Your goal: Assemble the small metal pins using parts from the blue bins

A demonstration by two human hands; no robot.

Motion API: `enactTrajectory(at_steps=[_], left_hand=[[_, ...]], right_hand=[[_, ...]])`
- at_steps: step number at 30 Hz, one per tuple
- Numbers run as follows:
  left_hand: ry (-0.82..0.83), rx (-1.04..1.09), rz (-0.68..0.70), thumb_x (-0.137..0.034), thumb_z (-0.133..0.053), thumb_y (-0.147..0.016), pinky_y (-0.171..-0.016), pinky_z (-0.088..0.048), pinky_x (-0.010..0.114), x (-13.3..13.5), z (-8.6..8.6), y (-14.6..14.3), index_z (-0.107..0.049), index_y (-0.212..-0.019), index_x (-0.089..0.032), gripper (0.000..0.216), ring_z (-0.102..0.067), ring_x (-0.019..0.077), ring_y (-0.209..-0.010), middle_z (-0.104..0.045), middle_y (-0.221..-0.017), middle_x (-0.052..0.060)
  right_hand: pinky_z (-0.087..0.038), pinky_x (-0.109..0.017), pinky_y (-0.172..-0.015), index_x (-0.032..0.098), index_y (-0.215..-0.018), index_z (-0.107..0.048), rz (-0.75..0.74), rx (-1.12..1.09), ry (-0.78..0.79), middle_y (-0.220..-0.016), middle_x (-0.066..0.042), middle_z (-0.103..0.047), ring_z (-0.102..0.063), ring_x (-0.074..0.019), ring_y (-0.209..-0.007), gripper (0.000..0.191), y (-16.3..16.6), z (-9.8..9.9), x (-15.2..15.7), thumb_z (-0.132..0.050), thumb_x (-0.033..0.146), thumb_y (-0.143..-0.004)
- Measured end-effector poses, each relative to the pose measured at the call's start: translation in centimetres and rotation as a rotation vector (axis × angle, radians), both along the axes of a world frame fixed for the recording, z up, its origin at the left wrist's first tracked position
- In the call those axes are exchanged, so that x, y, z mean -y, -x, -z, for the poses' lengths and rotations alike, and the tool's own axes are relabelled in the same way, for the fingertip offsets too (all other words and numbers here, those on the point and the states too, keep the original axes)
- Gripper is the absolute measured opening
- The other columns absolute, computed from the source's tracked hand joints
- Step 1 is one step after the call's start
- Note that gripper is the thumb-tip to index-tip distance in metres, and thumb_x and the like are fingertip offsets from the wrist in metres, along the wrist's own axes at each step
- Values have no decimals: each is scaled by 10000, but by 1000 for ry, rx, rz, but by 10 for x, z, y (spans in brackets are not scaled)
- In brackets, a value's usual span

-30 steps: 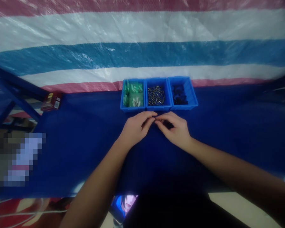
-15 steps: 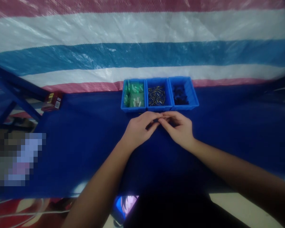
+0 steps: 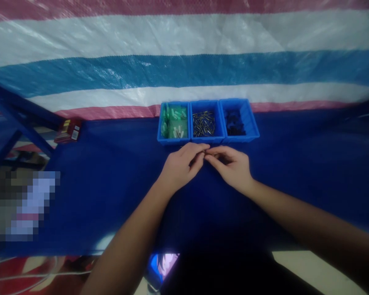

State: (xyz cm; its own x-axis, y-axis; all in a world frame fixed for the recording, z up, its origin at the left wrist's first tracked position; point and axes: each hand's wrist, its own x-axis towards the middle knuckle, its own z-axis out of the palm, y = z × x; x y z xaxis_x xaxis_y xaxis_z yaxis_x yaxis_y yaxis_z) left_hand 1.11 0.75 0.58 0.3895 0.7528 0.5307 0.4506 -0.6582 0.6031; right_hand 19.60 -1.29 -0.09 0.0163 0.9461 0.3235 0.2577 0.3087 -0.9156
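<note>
My left hand (image 3: 180, 168) and my right hand (image 3: 232, 168) meet fingertip to fingertip on the blue cloth, just in front of three small blue bins. Both hands are pinched shut around a tiny part between them that is too small to make out. The left bin (image 3: 173, 123) holds green and pale pieces. The middle bin (image 3: 205, 122) holds several small dark metal pins. The right bin (image 3: 238, 121) holds dark pieces.
The blue cloth-covered table (image 3: 110, 180) stretches left and right of the hands. A small red box (image 3: 68, 130) lies at its far left edge. A striped tarp (image 3: 184, 61) hangs behind the bins. A lit phone screen (image 3: 161, 264) shows below the table's near edge.
Both hands stay pinched together and have shifted slightly towards the bins and to the right. The view has barely moved.
</note>
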Motion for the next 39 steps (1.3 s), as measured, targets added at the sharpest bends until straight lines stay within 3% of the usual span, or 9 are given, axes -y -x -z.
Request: enactTrajectory(at_steps=[5, 9, 20, 27, 32, 35, 39], left_hand=[[49, -11, -19, -193, -556, -980, -845, -594, 244, -1, 3, 1, -634, -1252, -204, 283, -728, 125, -873, -756, -1038, 34], [89, 11, -16, -235, -590, -968, -752, -584, 212, 0, 4, 1, -623, -1269, -212, 304, -701, 101, -792, -739, -1067, 36], [135, -6, 37, -215, -505, -1012, -758, -579, 220, 1, 0, 3, -628, -1269, -224, 286, -714, 104, -767, -755, -1006, 26], [129, 72, 24, -230, -588, -970, -697, -559, 202, 2, 3, 2, -614, -1275, -229, 306, -694, 98, -751, -740, -986, 18], [160, 6, 53, -236, -500, -1026, -686, -547, 195, 1, 1, 4, -610, -1288, -216, 285, -688, 88, -678, -722, -808, -16], [150, 0, 31, -263, -478, -1039, -663, -540, 203, 0, 1, 6, -606, -1291, -209, 288, -683, 95, -653, -713, -771, -20], [119, -12, -28, -264, -484, -1035, -657, -527, 214, 0, 3, 7, -622, -1272, -215, 279, -667, 96, -619, -706, -755, -21]], right_hand=[[-614, -317, -699, 231, -937, -792, 12, 39, 4, -875, -25, -796, -727, -165, -726, 97, -1, 1, 0, -772, 268, -849], [-609, -302, -655, 223, -902, -797, 28, -6, 28, -859, -27, -796, -722, -161, -693, 93, -2, 2, -2, -784, 286, -834], [-583, -275, -592, 233, -887, -809, -2, 3, 32, -801, -14, -781, -688, -138, -617, 65, -4, -1, -2, -788, 252, -828], [-582, -274, -582, 218, -885, -808, 11, -15, 83, -772, -19, -781, -696, -144, -613, 81, -3, -2, -3, -790, 267, -822], [-574, -260, -560, 217, -886, -804, -19, -39, 61, -770, -15, -779, -681, -126, -582, 78, -2, -3, -1, -797, 252, -817], [-569, -249, -519, 208, -878, -790, 57, -98, 51, -701, 2, -751, -664, -117, -536, 90, -1, -6, 0, -807, 260, -807], [-541, -225, -459, 195, -881, -752, 309, -223, 4, -615, 30, -700, -620, -97, -463, 115, -1, -9, -6, -804, 273, -815]])
